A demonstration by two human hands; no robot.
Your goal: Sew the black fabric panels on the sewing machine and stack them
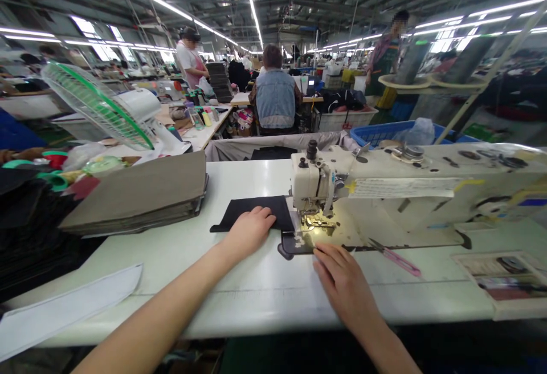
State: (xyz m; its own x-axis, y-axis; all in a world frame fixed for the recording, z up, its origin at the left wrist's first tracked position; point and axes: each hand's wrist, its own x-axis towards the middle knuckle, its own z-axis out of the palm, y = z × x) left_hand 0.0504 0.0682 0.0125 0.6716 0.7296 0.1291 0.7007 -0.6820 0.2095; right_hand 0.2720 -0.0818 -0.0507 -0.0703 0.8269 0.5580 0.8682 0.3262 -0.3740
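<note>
Just left of the sewing machine point(314, 183), the left hand point(252, 228) lays its fingers close together on the black cloth point(245, 204), flat rather than clamped; uneven pressure could skew the cloth on the surface point(265, 300). The right hand point(342, 274) holds its fingers together at the bed's near edge; whether they pinch anything I cannot tell. Straying farther, they could get under the machine's head. Farther right, pink scissors point(401, 261) point left, so a careless sweep could nick a finger.
</note>
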